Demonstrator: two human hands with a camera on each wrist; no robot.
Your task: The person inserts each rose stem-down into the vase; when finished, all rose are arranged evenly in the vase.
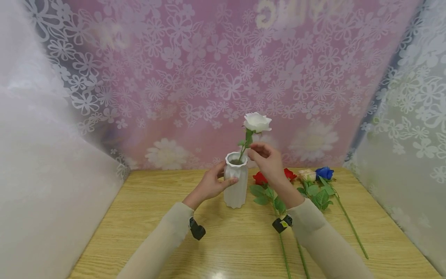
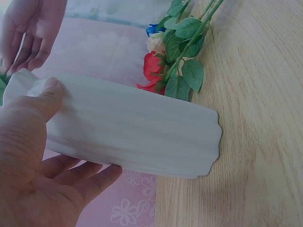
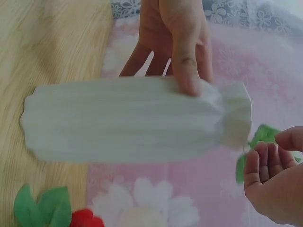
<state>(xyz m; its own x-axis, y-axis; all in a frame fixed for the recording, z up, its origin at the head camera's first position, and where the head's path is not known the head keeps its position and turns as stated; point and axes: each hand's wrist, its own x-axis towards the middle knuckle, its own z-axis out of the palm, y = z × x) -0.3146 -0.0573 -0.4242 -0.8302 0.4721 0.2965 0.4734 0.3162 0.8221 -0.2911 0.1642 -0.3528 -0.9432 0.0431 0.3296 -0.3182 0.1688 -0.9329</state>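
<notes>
A white vase (image 1: 235, 186) with a scalloped rim stands upright on the table. My left hand (image 1: 212, 182) grips it near the neck, thumb across the front and fingers behind. Inside the vase is the stem of a white rose (image 1: 257, 122), which leans right and rises above the rim. My right hand (image 1: 266, 161) is just right of that stem, above the rim, its fingers loosely bent and their tips close beside the stem and leaves. In the right wrist view, green leaves (image 3: 264, 134) show past the right fingers. The vase hides the lower stem.
Right of the vase lie artificial roses: red ones (image 1: 259, 178), a cream one (image 1: 307, 175) and a blue one (image 1: 325, 173), their stems pointing toward the near edge. The wooden table (image 1: 156, 224) meets a pink flowered curtain (image 1: 195, 97) at the back.
</notes>
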